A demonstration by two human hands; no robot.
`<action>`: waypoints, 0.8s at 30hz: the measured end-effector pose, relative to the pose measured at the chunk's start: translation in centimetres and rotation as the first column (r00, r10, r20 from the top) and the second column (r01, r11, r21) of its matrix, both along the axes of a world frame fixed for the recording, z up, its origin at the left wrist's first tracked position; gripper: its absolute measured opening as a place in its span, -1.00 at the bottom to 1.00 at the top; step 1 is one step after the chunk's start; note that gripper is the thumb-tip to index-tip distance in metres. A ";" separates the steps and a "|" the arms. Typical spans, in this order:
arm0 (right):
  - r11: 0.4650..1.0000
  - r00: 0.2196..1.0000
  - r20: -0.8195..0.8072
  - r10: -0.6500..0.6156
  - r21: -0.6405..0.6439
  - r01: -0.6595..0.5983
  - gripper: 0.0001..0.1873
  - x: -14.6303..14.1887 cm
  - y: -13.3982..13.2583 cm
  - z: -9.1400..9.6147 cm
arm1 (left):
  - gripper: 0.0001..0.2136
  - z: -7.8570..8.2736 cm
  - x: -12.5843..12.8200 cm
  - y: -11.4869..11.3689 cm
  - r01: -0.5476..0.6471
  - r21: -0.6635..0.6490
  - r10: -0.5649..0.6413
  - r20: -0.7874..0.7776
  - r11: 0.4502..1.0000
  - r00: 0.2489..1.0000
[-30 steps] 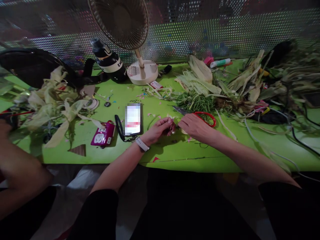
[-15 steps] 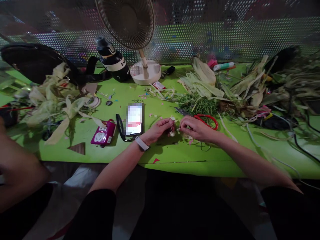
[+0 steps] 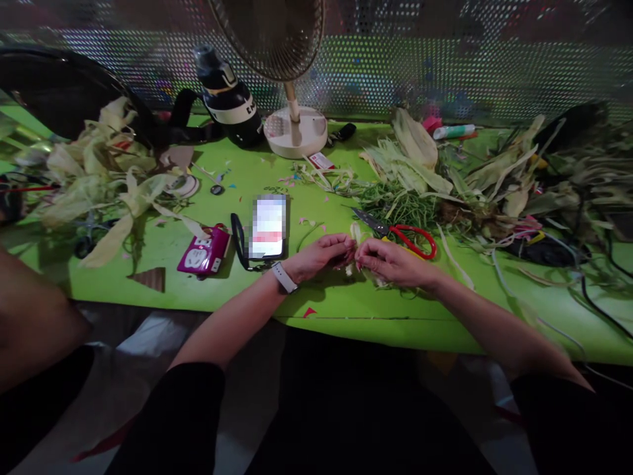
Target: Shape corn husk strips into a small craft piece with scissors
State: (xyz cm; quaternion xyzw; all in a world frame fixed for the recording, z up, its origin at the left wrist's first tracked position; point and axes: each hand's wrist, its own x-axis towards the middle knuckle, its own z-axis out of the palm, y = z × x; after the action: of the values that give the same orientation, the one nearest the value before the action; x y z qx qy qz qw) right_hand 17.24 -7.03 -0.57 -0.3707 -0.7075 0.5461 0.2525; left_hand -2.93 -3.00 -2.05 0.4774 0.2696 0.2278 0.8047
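Note:
My left hand (image 3: 322, 254) and my right hand (image 3: 390, 262) meet over the green table (image 3: 346, 303), fingertips almost touching. Between them they pinch a small pale strip of corn husk (image 3: 354, 232), with more pale bits under the right fingers. Both hands are curled closed around it. A white watch sits on my left wrist. Red-handled scissors (image 3: 403, 233) lie just behind my right hand. A phone (image 3: 268, 226) lies face up to the left of my left hand.
A magenta card holder (image 3: 204, 251) lies left of the phone. A fan base (image 3: 295, 131) and a dark bottle (image 3: 228, 99) stand at the back. Husk piles (image 3: 99, 178) lie left, and leaves (image 3: 445, 171) and cables right. Another person's arm (image 3: 30, 316) is at the far left.
My right hand drew in from the scissors toward my left hand, and both now pinch the husk piece together. The view shifted slightly downward.

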 end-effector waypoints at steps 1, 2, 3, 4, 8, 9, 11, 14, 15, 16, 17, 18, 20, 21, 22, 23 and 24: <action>0.999 0.999 0.036 -0.010 0.049 0.009 -0.70 0.0 0.0 0.0 | -0.62 0.1 0.0 -0.1 0.001 0.026 0.000 -0.017 1.000 1.000; 0.997 0.998 0.063 -0.021 0.082 0.016 -0.71 0.1 0.1 0.0 | -0.62 0.3 -0.1 -0.1 -0.001 0.047 0.003 -0.035 0.999 0.999; 0.996 0.996 0.082 -0.026 0.091 0.019 -0.71 0.1 0.1 0.0 | -0.62 0.3 -0.1 -0.1 0.002 0.061 0.001 -0.051 0.998 0.999; 0.996 0.996 0.088 -0.029 0.081 0.022 -0.70 0.2 0.2 -0.1 | -0.62 0.4 -0.2 -0.1 0.005 0.072 0.000 -0.061 0.997 0.998; 0.993 0.992 -0.068 -0.106 -0.051 0.103 -0.68 0.3 0.3 -0.1 | -0.65 0.1 -0.4 0.6 -0.052 0.092 0.050 0.021 0.994 0.999; 0.985 0.977 -0.152 -0.149 -0.111 0.133 -0.68 0.2 0.3 0.0 | -0.69 0.0 -0.4 0.9 -0.120 0.090 0.114 0.069 0.989 0.991; 0.953 0.905 -0.335 -0.262 -0.236 0.189 -0.67 -0.1 0.5 0.2 | -0.73 -0.1 -0.5 1.4 -0.297 0.126 0.276 0.156 0.947 0.948; 0.899 0.752 -0.523 -0.400 -0.383 0.212 -0.67 -0.7 0.7 0.8 | -0.65 -0.2 -0.7 1.7 -0.470 0.396 0.407 0.236 0.789 0.882; 0.888 0.722 -0.552 -0.418 -0.417 0.194 -0.67 -0.9 0.7 1.1 | -0.61 -0.2 -0.8 1.6 -0.469 0.507 0.407 0.237 0.723 0.882; 0.879 0.707 -0.568 -0.421 -0.447 0.164 -0.68 -1.0 0.7 1.3 | -0.58 -0.2 -0.9 1.5 -0.450 0.599 0.396 0.230 0.663 0.889; 0.871 0.701 -0.578 -0.419 -0.473 0.130 -0.70 -1.2 0.8 1.5 | -0.55 -0.2 -0.9 1.4 -0.414 0.665 0.370 0.216 0.621 0.903; 0.863 0.699 -0.583 -0.415 -0.496 0.097 -0.71 -1.3 0.8 1.7 | -0.54 -0.3 -0.9 1.2 -0.372 0.704 0.335 0.200 0.605 0.921; 0.839 0.696 -0.581 -0.422 -0.542 0.056 -0.75 -1.5 0.8 1.9 | -0.54 -0.4 -0.7 0.9 -0.307 0.706 0.265 0.173 0.638 0.949; 0.826 0.695 -0.575 -0.431 -0.562 0.048 -0.77 -1.6 0.8 2.0 | -0.54 -0.4 -0.6 0.7 -0.293 0.673 0.248 0.165 0.679 0.955; 0.814 0.694 -0.568 -0.442 -0.579 0.046 -0.77 -1.7 0.9 2.0 | -0.55 -0.4 -0.4 0.6 -0.292 0.619 0.246 0.161 0.729 0.956; 0.804 0.693 -0.559 -0.455 -0.592 0.051 -0.77 -1.8 1.0 2.0 | -0.56 -0.4 -0.2 0.5 -0.299 0.549 0.254 0.158 0.780 0.954; 0.795 0.690 -0.550 -0.470 -0.603 0.061 -0.76 -1.9 1.1 1.9 | -0.57 -0.4 0.0 0.5 -0.315 0.473 0.273 0.158 0.823 0.949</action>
State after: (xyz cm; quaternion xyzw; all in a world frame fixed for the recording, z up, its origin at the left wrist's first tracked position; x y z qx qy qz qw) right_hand 15.29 -5.93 1.32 -0.3048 -0.3175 0.7734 0.4563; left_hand -2.89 -2.52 -2.42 0.6092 0.2391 0.4298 0.6221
